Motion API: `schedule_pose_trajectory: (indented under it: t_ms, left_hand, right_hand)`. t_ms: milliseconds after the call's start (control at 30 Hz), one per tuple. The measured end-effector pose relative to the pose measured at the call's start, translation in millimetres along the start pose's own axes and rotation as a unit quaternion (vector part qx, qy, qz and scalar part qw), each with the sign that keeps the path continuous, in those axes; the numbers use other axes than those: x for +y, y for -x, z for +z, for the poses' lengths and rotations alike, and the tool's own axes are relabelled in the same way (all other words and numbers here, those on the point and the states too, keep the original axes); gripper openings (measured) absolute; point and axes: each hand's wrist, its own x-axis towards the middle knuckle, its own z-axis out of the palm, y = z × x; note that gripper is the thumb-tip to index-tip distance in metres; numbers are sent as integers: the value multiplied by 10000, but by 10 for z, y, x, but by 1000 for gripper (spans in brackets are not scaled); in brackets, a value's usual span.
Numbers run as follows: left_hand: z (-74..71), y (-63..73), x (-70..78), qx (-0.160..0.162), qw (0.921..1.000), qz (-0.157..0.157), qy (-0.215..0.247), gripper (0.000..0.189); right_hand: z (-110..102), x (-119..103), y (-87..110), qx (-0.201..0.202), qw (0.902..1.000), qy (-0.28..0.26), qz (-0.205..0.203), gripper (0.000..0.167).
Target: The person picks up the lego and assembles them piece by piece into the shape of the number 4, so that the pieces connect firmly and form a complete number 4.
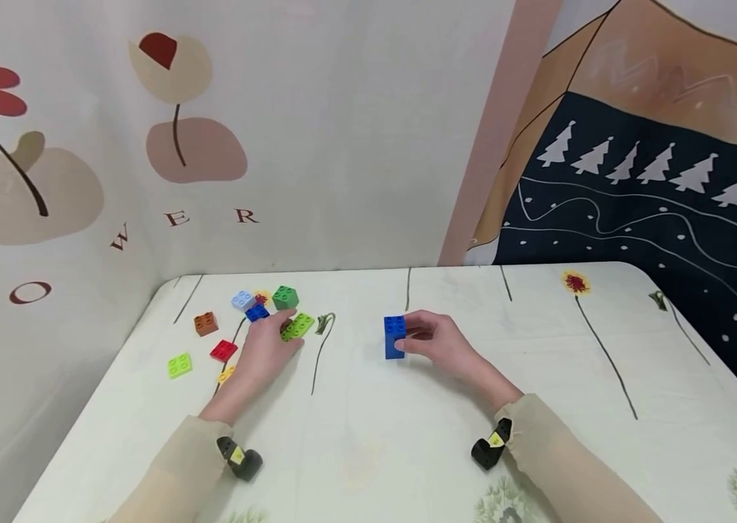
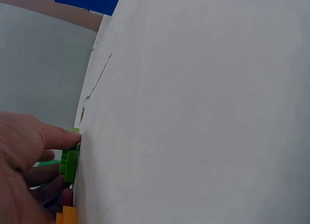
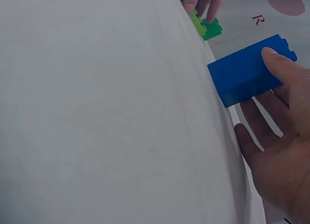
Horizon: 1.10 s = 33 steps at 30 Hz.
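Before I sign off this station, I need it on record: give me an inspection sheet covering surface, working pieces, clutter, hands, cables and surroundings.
Surface: pale table with printed flowers.
Working pieces: blue stack, upright; long lime block, studs up.
Clutter: loose blocks at the table's left: light blue block, dark blue block, green block, brown block, red block, square lime block, and yellow block, partly hidden by the left arm.
Hands: left hand grips the long lime block; right hand holds the blue stack; a black device on each wrist.
Cables: nothing seen.
Surroundings: printed backdrop behind the table, with flowers at left and pale trees at right.
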Motion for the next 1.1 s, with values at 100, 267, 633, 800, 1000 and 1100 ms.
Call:
schedule_pose_trajectory:
  t_ms: [100,267,633,800,1000,1100]
  left_hand:
    - [-5,-13,0,50,10000,-8,41,53]
    - [-11,-6,-17,28,9997,225,104,47]
    - [-14,40,17,-14,9966,561,609,44]
    - [-4,76,110,47,9921,875,893,44]
    - [17,141,300,-64,9868,1143,1145,45]
    - [39,154,413,-129,9847,1264,1190,46]
  right_hand:
    - [0,-9,-8,8,10000,-11,-18,37]
    - [-2,1,-21,-32,10000,-36,-4,37]
    - [-13,3,-23,-45,9999,-84,42,35]
    - [-17,19,-24,-40,9999,-82,62,36]
    - [-22,3,-14,-59,9999,-112,77,36]
    - [-29,-1,-14,-42,9999,-115,78,36]
